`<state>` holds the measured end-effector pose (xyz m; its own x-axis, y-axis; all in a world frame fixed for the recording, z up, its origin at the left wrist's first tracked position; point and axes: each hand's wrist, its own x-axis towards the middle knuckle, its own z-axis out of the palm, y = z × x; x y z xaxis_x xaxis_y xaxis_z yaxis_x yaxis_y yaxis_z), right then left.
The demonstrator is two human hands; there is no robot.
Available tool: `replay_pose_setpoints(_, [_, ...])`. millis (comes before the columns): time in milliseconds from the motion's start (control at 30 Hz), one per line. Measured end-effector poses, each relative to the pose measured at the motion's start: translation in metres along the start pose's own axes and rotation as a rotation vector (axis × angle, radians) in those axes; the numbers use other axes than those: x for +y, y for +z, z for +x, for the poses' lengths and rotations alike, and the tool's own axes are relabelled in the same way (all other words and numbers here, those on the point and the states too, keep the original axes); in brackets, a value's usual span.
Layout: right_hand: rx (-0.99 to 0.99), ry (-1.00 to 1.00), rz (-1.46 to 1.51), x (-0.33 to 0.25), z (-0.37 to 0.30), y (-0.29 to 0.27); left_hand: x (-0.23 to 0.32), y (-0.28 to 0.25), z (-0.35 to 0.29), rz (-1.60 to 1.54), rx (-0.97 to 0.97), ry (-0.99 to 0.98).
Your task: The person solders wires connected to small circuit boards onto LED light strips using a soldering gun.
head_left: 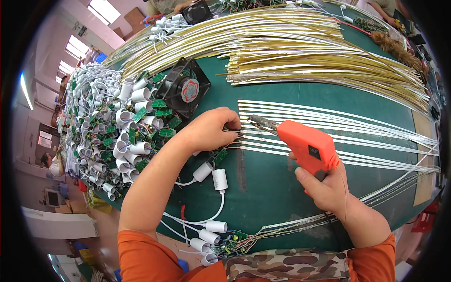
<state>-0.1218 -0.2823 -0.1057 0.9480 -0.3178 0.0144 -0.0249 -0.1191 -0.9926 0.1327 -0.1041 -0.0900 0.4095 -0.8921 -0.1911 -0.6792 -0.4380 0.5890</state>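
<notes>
My right hand (324, 188) grips an orange soldering gun (307, 145); its dark tip points left, over the row of strips. Thin wire runs down from the gun's back. Below the tip, several narrow white LED strips (300, 120) lie side by side on the green table. At their left ends my left hand (211, 129) is closed, thumb and forefinger pinching thin wires (233, 132). Just below that hand sit a small green circuit board (220, 156) and white cylindrical caps (219, 179) with white cables. The exact contact at the fingertips is partly hidden.
A big heap of white caps with circuit boards (124, 145) covers the left side, beside a black fan (185, 89). Bundles of yellow and white strips (319, 61) fill the far side. Wired strips (300, 223) lie close to my body. Other people work across the table.
</notes>
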Motion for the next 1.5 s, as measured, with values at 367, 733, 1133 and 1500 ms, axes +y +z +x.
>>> replay_pose_setpoints(367, [0.008, 0.000, -0.025, 0.006, 0.000, -0.001, -0.009, 0.020, -0.006, 0.363, 0.288, 0.315])
replay_pose_setpoints(733, [-0.017, -0.075, -0.058, 0.009, 0.002, 0.000, -0.014, 0.023, -0.011, 0.436, 0.296, 0.441])
replay_pose_setpoints(1133, [-0.024, -0.115, -0.160, 0.009, 0.003, 0.004, -0.014, 0.026, -0.010, 0.547, 0.316, 0.442])
replay_pose_setpoints(1500, [-0.014, -0.143, -0.227, 0.009, 0.002, 0.005, -0.014, 0.027, -0.008, 0.553, 0.328, 0.435])
